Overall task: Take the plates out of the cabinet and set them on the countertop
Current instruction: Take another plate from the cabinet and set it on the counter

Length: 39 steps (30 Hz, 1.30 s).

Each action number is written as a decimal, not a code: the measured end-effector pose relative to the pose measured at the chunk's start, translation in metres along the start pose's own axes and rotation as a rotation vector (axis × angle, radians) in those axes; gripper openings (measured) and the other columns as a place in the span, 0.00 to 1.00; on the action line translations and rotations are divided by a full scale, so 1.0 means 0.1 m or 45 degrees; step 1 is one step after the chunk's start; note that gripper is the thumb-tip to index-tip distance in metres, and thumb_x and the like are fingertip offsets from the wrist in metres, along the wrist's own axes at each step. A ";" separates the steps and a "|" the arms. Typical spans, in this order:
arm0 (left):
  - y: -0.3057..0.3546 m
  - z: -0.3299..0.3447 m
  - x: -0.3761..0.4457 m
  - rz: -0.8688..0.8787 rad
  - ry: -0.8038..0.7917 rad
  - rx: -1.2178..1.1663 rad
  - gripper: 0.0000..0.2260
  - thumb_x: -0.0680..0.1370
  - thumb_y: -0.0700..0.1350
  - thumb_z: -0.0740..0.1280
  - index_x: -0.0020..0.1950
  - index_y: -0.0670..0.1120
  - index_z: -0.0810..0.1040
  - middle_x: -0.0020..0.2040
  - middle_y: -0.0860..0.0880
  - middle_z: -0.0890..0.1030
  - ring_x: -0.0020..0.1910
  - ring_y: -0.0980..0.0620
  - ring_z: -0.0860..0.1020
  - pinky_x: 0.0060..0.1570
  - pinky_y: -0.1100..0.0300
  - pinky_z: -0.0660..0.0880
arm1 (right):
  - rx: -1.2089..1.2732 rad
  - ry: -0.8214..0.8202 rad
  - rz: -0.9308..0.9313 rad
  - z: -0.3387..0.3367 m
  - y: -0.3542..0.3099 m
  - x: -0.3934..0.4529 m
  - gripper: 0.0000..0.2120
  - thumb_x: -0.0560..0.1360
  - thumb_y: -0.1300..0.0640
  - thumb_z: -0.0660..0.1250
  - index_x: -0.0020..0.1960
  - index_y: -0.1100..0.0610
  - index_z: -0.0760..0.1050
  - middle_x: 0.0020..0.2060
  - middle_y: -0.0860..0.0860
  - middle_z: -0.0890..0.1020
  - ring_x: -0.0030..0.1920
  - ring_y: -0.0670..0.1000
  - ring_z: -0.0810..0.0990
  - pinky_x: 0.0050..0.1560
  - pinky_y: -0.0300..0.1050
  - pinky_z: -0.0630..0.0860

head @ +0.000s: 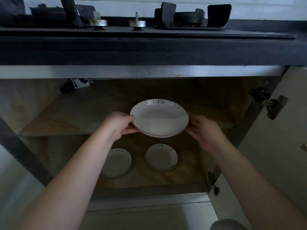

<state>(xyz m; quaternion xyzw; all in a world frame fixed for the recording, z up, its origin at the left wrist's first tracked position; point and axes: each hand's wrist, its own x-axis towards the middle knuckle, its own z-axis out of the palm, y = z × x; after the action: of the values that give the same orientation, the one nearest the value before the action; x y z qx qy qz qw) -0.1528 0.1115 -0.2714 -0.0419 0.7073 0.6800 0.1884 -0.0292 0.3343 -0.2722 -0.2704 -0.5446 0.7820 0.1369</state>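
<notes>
- Head view, centre of the frame: a person holds a white plate [159, 118] in front of an open cabinet [106, 107] under a dark countertop [149, 50].
- The plate is round and shallow, with a thin dark line around its rim and the word "Life" handwritten near its far edge; a second rim line under its near edge suggests two plates stacked, though that cannot be told for sure.
- The left hand [118, 125] pinches the plate's left rim, thumb on top, fingers curled beneath.
- The right hand [203, 129] cups the right rim, fingers together and partly hidden under the plate.
- Lower centre: two smaller white plates lie flat on the cabinet floor, a left one [118, 163] partly behind the forearm and a right one [161, 157], each marked "Life".
- Top of the frame: a gas stove [191, 17] sits on the countertop.
</notes>
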 end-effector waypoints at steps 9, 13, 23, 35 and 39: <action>-0.03 -0.15 -0.17 0.152 0.011 0.034 0.06 0.76 0.30 0.65 0.44 0.38 0.80 0.44 0.41 0.84 0.34 0.50 0.85 0.29 0.59 0.80 | -0.043 -0.056 -0.062 -0.03 0.11 -0.03 0.10 0.80 0.61 0.62 0.58 0.63 0.76 0.55 0.59 0.81 0.50 0.52 0.83 0.45 0.44 0.81; -0.10 -0.18 -0.24 0.156 -0.032 0.018 0.06 0.76 0.30 0.65 0.47 0.38 0.80 0.47 0.41 0.83 0.37 0.50 0.85 0.30 0.59 0.80 | 0.004 -0.023 -0.018 -0.08 0.12 -0.07 0.07 0.79 0.62 0.63 0.48 0.55 0.79 0.41 0.50 0.86 0.46 0.50 0.84 0.39 0.42 0.79; -0.18 -0.09 -0.39 -0.083 -0.048 -0.095 0.19 0.77 0.33 0.68 0.67 0.39 0.72 0.53 0.41 0.82 0.48 0.45 0.83 0.34 0.57 0.82 | -0.431 0.062 -0.114 -0.19 0.08 -0.28 0.14 0.81 0.59 0.60 0.66 0.55 0.75 0.57 0.50 0.82 0.57 0.51 0.80 0.57 0.48 0.79; -0.25 -0.19 -1.30 -0.290 0.052 -0.257 0.10 0.78 0.34 0.67 0.57 0.43 0.82 0.47 0.47 0.87 0.42 0.51 0.85 0.36 0.59 0.81 | -0.345 0.147 0.137 -0.21 -0.20 -0.99 0.12 0.80 0.63 0.62 0.61 0.55 0.79 0.51 0.51 0.85 0.49 0.51 0.83 0.42 0.40 0.79; -0.06 -0.32 -1.83 -0.395 0.073 -0.247 0.09 0.78 0.34 0.67 0.51 0.46 0.84 0.47 0.46 0.86 0.43 0.49 0.84 0.36 0.60 0.81 | -0.280 0.143 0.263 -0.18 -0.43 -1.48 0.12 0.80 0.63 0.63 0.60 0.55 0.79 0.55 0.54 0.84 0.55 0.54 0.83 0.55 0.52 0.79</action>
<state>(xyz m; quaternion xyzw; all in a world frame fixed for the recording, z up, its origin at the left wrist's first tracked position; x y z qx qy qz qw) 0.0114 0.0436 -0.2180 -0.1878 0.6285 0.7064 0.2660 0.0984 0.2885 -0.1960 -0.3817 -0.5876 0.7113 0.0555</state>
